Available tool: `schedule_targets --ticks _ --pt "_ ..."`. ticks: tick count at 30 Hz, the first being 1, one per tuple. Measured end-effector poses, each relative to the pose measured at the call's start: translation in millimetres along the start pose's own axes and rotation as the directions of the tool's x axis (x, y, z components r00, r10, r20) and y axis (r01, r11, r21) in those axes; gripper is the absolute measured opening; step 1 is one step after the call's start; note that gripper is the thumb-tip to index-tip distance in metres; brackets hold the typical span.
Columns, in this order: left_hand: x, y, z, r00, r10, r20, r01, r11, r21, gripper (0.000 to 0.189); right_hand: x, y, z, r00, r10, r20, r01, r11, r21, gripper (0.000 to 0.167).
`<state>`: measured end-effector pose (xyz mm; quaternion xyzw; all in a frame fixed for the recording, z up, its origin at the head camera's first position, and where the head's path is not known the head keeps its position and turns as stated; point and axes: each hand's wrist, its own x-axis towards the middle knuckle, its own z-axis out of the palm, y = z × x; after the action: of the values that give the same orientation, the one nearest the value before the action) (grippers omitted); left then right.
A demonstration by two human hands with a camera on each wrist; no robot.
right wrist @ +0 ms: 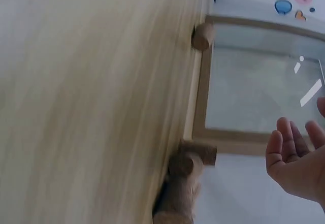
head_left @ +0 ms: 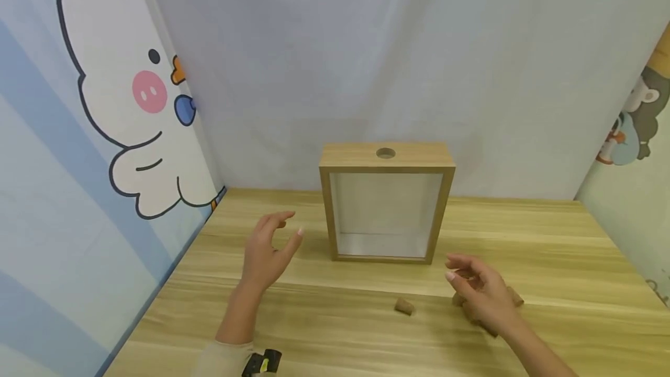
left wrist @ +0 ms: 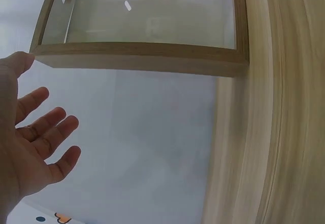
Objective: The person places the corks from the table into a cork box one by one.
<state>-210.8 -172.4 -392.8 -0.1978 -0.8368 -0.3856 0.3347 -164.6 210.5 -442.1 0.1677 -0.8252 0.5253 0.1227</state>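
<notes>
A wooden box frame (head_left: 387, 159) with a clear front stands upright on the table; its top has a round hole (head_left: 386, 153). To its left my left hand (head_left: 269, 255) hovers, thumb and fingers apart and holding nothing. My right hand (head_left: 484, 295) is at the front right of the box, over a group of corks (right wrist: 177, 198) that it partly hides in the head view. The right wrist view shows its fingers loosely bent, with nothing between them. A single cork (head_left: 404, 306) lies in front of the box, between the hands.
The wood-grain table (head_left: 335, 330) reaches back to a pale curtain (head_left: 387, 51) behind the box. On the left is a wall panel with a cartoon bird (head_left: 125, 115), and another printed panel (head_left: 628, 150) is on the right. A dark wrist device (head_left: 262, 361) sits by the left sleeve.
</notes>
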Motion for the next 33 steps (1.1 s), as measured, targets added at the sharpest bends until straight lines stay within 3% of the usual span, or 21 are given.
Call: schedule_targets --ticks 3,7,11,14,21,29,33 --pt "7.7 1.9 8.2 0.999 -0.02 -0.03 0.019 0.998 -0.057 0.035 2.0 -1 11 0.994 0.108 0.031 -0.111 0.985 0.129 0.03" --pt "17.4 5.9 19.4 0.994 -0.099 -0.055 0.091 0.987 -0.135 0.035 3.4 -1 28 0.976 0.206 0.07 -0.217 0.951 0.221 0.036" --pt "28.1 11.1 31.3 0.982 -0.175 -0.065 0.157 0.963 -0.218 0.036 4.4 2 44 0.955 0.281 0.1 -0.297 0.926 0.232 0.039" --pt "36.6 14.4 39.4 0.978 -0.2 -0.066 0.176 0.949 -0.262 0.039 5.9 5 51 0.941 0.316 0.119 -0.335 0.919 0.21 0.039" --pt "56.9 27.7 51.8 0.963 -0.259 -0.069 0.221 0.914 -0.34 0.045 9.2 16 63 0.923 0.355 0.15 -0.375 0.915 0.147 0.04" --pt "78.1 28.0 66.5 0.949 -0.316 0.009 0.297 0.879 -0.372 0.059 9.0 27 67 0.9 0.334 0.278 -0.369 0.926 0.083 0.052" --pt "86.6 30.1 71.8 0.941 -0.338 0.037 0.324 0.86 -0.395 0.063 8.6 29 67 0.897 0.292 0.331 -0.324 0.945 0.044 0.054"
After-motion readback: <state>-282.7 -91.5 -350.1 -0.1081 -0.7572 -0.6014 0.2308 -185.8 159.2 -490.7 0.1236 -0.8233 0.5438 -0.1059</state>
